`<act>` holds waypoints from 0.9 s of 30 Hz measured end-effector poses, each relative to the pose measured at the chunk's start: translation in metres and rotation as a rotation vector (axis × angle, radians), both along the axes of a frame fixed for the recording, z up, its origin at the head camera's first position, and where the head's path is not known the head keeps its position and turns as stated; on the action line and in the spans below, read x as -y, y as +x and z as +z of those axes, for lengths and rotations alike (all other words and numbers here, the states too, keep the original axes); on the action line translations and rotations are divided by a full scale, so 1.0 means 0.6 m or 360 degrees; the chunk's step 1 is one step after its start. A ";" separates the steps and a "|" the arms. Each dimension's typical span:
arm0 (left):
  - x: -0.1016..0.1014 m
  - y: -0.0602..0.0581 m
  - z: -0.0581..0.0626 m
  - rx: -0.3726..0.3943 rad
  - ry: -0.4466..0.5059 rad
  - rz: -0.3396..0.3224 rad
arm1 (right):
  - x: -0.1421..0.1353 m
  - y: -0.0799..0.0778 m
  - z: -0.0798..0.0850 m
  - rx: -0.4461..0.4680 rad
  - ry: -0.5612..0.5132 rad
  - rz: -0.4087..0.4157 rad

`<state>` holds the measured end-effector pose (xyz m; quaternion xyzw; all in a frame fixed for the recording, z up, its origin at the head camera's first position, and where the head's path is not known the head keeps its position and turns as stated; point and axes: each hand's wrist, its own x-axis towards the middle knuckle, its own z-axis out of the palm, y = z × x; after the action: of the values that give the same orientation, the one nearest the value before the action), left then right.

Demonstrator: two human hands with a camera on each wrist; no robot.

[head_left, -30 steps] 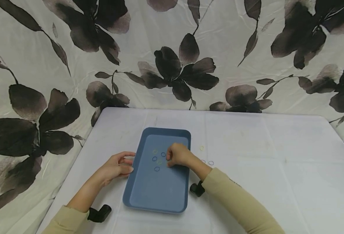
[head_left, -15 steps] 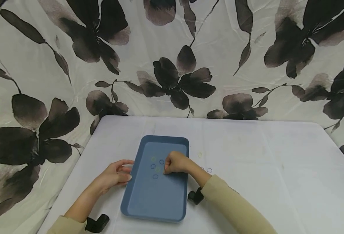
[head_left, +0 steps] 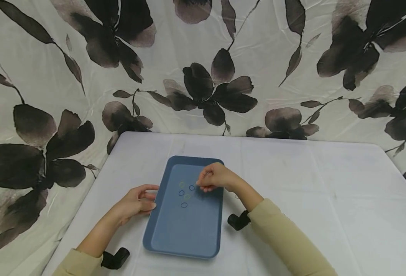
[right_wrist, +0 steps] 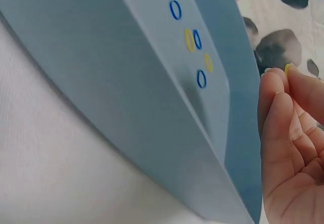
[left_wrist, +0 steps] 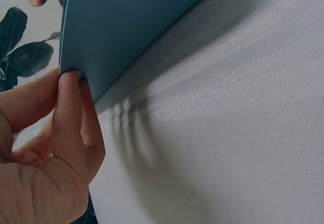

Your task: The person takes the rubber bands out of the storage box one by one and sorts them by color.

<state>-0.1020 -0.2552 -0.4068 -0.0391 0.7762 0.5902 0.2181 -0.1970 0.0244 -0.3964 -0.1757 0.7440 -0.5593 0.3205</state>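
Pinching a yellow ring (right_wrist: 287,70) above the blue tray (head_left: 182,230), the right hand (head_left: 216,177) on my feed hangs near three blue rings (right_wrist: 198,80) and two yellow rings (right_wrist: 187,40) lying inside. I see the left hand (head_left: 135,201) apart from it, loosely bent fingers (left_wrist: 68,115) touching the tray's left edge, above a white tablecloth (head_left: 309,214).

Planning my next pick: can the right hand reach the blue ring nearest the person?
Likely yes: nothing covers that blue ring and the right hand is over the blue tray, though pinching a yellow ring.
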 end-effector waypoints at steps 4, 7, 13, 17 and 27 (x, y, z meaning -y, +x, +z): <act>-0.002 -0.001 0.003 0.0004 -0.0009 0.0006 | -0.011 -0.003 0.009 0.0007 0.0000 -0.0023; -0.002 -0.001 0.003 0.0007 -0.0005 0.0004 | -0.021 -0.004 0.011 0.0024 -0.0010 -0.0063; 0.000 0.001 -0.001 -0.0009 0.0017 -0.0005 | -0.045 -0.009 0.008 0.0036 -0.0050 -0.0141; 0.000 0.000 -0.002 -0.0019 0.0022 -0.0007 | -0.066 -0.013 0.008 0.0025 -0.0036 -0.0194; 0.000 0.002 -0.002 -0.0025 0.0008 0.0002 | -0.115 -0.026 0.007 -0.0014 0.0008 -0.0257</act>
<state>-0.1010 -0.2552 -0.4082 -0.0343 0.7764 0.5927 0.2117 -0.2125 0.0936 -0.3922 -0.1166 0.7586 -0.5806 0.2716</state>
